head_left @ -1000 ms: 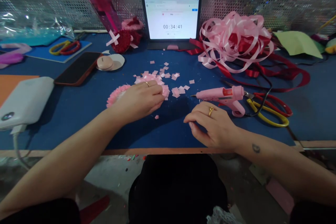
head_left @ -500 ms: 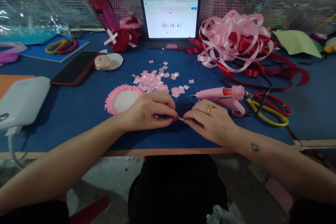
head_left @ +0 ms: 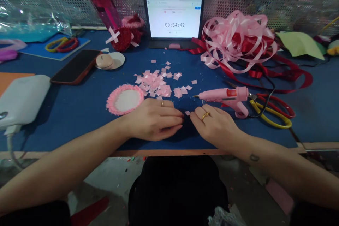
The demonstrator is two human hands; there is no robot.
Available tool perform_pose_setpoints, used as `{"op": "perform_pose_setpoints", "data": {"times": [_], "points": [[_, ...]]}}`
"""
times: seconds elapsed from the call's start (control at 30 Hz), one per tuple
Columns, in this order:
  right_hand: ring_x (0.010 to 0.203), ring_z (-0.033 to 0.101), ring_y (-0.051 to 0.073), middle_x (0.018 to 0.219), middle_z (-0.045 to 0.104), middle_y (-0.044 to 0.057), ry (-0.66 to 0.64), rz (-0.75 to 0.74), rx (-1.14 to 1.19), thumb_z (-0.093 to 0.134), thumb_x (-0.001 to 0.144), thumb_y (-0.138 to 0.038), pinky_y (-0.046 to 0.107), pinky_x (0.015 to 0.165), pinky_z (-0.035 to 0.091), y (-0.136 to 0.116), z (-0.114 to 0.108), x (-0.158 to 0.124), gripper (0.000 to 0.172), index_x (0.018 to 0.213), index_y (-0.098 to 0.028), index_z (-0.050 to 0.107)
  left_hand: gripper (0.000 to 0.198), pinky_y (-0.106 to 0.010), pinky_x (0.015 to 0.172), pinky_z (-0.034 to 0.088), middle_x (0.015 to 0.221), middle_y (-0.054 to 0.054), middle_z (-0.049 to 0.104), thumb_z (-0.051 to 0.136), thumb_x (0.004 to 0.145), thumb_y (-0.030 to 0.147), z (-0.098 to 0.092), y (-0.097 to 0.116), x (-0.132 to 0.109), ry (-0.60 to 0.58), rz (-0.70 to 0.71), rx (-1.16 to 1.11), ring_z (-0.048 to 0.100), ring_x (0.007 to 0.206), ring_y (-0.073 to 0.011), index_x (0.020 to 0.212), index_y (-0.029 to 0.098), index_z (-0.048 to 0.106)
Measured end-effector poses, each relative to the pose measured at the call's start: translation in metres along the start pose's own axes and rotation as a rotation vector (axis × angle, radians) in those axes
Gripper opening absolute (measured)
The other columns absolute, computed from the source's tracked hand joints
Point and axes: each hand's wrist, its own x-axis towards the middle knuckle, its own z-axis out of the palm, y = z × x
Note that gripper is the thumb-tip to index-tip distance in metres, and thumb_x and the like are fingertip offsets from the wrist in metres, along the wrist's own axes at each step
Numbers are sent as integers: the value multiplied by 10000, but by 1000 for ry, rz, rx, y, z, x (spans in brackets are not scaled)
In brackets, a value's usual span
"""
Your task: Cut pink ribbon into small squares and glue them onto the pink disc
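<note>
A small pink ribbon square [head_left: 187,113] shows at the fingertips of my right hand [head_left: 213,123], whose fingers are closed in a pinch. Just left of it, my left hand [head_left: 157,119] is closed, fingers pressed together and pointing right; whatever is between them is hidden. Beside my left wrist lies a round white disc [head_left: 127,100] with a ruffled pink ribbon border [head_left: 112,103]. Loose pink ribbon squares [head_left: 155,83] are heaped beyond my left hand. A pink glue gun [head_left: 224,95] rests on its side beyond my right hand, nozzle pointing left.
Red- and yellow-handled scissors [head_left: 275,116] lie right of the glue gun. Behind them is a tangle of pink ribbon [head_left: 238,39]. A tablet [head_left: 173,17] with a timer stands at the back. A phone [head_left: 76,67] and a white power bank [head_left: 25,99] are on the left.
My hands have moved slightly apart. The left hand has turned knuckles-up, and its fingers have come together. The pink square now shows at the right fingertips, instead of between both hands.
</note>
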Motion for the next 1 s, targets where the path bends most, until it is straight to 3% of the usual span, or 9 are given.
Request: {"op": "perform_pose_setpoints", "data": {"times": [0.33,0.6,0.83,1.0], "points": [[608,461,158,619,533,34,-78,-55,3,496,820,-28,272,493,375,-5,1,0,148,777,-99,619,203,-264,568,507,891,-76,724,489,870,206,4,6,2,-195,83,122,634,714,-154,860,143,682],[589,433,148,602,496,28,-79,-91,-9,462,843,-33,272,479,353,-6,-2,0,178,760,-101,605,152,-231,554,500,841,-42,722,531,852,211,3,6,0,-100,114,140,623,656,-118,811,166,671],[596,442,153,614,509,31,-82,-76,10,505,805,-31,275,484,353,-6,-2,0,131,761,-100,607,237,-241,524,499,832,-70,721,467,876,210,5,9,3,-202,105,180,629,653,-134,783,158,679],[619,456,160,616,515,32,-74,-48,36,498,820,-33,278,511,364,-1,-1,-1,143,749,-110,595,232,-242,520,488,891,-62,725,461,880,226,6,8,1,-192,90,183,618,656,-124,834,167,680]]}}
